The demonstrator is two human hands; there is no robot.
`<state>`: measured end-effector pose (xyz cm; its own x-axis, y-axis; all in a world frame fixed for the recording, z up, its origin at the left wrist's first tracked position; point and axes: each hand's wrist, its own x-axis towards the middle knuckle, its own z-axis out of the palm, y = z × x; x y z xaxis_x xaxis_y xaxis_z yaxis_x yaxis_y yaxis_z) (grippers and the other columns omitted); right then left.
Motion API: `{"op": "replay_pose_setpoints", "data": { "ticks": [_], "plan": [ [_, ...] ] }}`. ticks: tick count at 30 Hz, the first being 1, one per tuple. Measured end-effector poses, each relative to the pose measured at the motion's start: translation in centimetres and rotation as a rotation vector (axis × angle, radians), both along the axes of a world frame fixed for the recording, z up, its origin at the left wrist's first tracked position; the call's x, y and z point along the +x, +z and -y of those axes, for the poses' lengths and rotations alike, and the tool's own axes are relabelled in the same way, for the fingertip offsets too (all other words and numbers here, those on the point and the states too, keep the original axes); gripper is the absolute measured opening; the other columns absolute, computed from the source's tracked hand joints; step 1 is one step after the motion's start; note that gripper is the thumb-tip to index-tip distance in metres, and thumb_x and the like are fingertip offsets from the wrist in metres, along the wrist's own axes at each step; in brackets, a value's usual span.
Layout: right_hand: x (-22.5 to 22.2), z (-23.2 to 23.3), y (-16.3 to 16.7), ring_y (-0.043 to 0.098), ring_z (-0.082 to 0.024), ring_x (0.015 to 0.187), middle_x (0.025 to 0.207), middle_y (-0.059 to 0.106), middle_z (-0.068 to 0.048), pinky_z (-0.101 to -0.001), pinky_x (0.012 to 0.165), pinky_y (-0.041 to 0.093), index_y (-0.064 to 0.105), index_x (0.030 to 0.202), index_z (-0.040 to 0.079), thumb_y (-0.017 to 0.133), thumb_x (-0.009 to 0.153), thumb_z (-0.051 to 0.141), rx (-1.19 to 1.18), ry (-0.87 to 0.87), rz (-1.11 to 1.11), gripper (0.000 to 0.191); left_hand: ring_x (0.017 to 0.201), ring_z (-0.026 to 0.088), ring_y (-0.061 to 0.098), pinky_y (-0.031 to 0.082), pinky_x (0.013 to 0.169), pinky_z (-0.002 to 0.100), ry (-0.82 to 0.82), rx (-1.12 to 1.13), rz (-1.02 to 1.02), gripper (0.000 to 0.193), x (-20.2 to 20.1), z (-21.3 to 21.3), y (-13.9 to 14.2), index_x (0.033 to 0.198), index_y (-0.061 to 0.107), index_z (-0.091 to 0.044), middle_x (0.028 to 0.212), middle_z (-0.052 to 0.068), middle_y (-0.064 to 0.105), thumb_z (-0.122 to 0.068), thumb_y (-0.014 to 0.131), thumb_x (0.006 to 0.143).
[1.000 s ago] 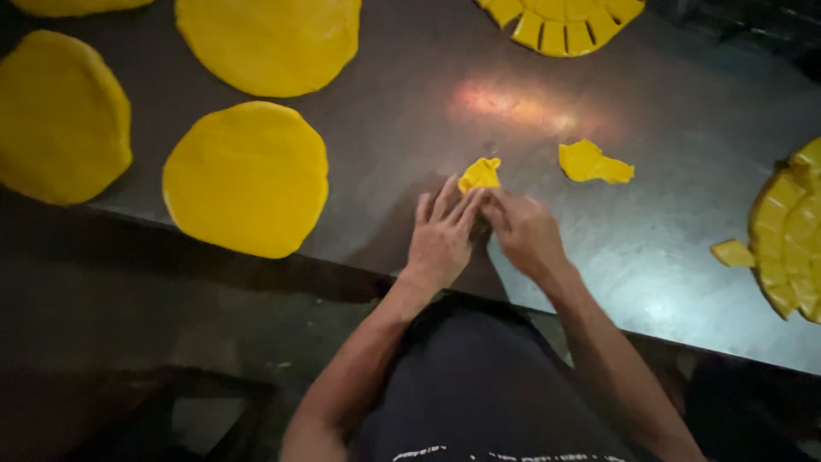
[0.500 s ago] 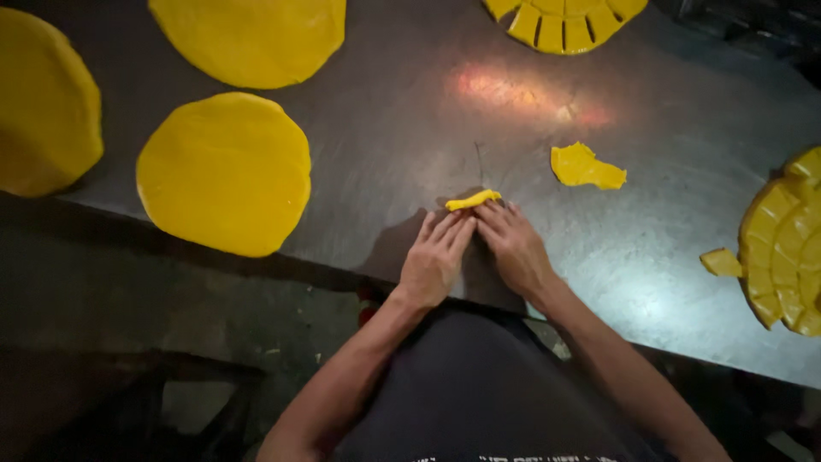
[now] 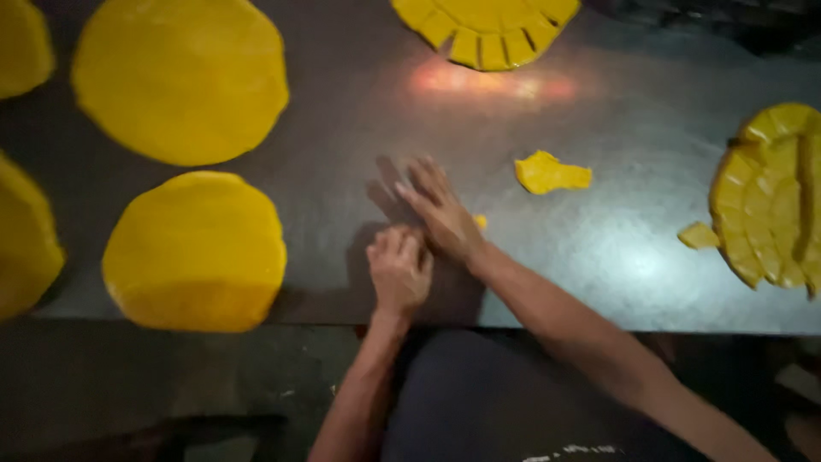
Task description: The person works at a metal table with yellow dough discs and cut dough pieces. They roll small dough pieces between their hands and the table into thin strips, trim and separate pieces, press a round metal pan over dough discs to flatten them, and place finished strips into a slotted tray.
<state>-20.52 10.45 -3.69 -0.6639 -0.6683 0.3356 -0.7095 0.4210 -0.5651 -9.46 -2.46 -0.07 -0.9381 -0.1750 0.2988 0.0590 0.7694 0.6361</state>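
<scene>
While my right hand lies flat over a dough bit near the counter's front edge, left hand loosely curled beside, I'd roll with even, light pressure.

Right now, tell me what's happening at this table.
A person presses both hands flat on a dark table. The right hand lies over a small yellow dough piece, only its edge showing; the left hand rests beside it. Round yellow dough sheets lie to the left, cut sheets to the right, and a loose scrap nearby.
</scene>
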Motion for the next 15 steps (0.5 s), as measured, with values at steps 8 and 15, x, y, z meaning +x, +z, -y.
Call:
{"op": "replay_pose_setpoints", "data": {
  "ticks": [8,15],
  "plan": [
    [-4.1,1.6,1.4,0.023,-0.042,0.156,0.165,0.031,-0.021,-0.0605,0.127,0.022,0.045,0.151,0.007,0.062,0.094,0.014,0.085,-0.103,0.015,0.060,0.102,0.028,0.059,0.041,0.089,0.045,-0.106,-0.042,-0.021,0.020,-3.9,2.0,0.8,0.095,0.072,-0.011,0.105,0.004,0.065,-0.020,0.082,0.081],
    [-3.1,0.0,2.3,0.016,-0.042,0.155,0.166,0.025,-0.019,-0.0644,0.121,0.015,0.042,0.155,0.009,0.061,0.094,0.034,0.350,-0.084,-0.050,0.068,0.101,0.031,0.059,0.040,0.088,0.046,-0.176,-0.076,-0.033,0.019,-4.1,1.9,-0.8,0.093,0.069,-0.007,0.103,0.009,0.064,-0.016,0.079,0.080]
  ]
}}
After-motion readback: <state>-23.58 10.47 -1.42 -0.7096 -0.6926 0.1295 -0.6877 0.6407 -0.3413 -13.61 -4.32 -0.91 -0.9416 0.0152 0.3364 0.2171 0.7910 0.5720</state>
